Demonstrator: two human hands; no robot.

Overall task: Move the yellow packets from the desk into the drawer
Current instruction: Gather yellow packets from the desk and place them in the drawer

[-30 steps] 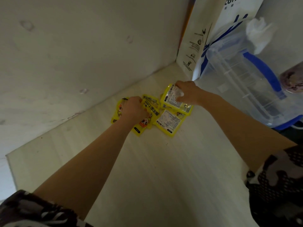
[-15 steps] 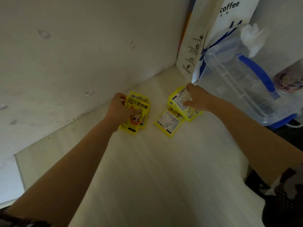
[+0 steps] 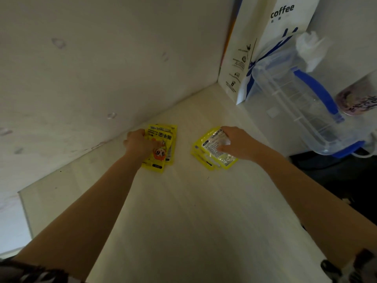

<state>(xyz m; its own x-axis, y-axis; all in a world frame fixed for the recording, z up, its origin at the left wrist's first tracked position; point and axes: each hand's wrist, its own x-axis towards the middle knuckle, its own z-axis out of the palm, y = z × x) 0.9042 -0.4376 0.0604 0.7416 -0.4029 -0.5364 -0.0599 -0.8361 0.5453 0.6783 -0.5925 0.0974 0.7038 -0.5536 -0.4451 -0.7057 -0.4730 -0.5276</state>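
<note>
Two small stacks of yellow packets are over the pale desk (image 3: 183,211), close to the wall. My left hand (image 3: 138,142) grips the left stack of yellow packets (image 3: 163,148), printed face up with an orange cartoon figure. My right hand (image 3: 236,142) grips the right stack of yellow packets (image 3: 212,153), whose top packet shows its silvery label side. The two stacks are apart, with bare desk between them. No drawer shows in this view.
A white paper bag (image 3: 265,48) marked "coffee" stands in the far corner. Next to it on the right is a clear plastic box with a blue handle (image 3: 302,103) and a pink cup (image 3: 359,101). The white wall (image 3: 91,68) borders the desk on the left.
The packets lay in one heap under both hands. My left hand has pulled its packets left, and my right hand has gathered the others, including the one that lay loose, into a stack.
</note>
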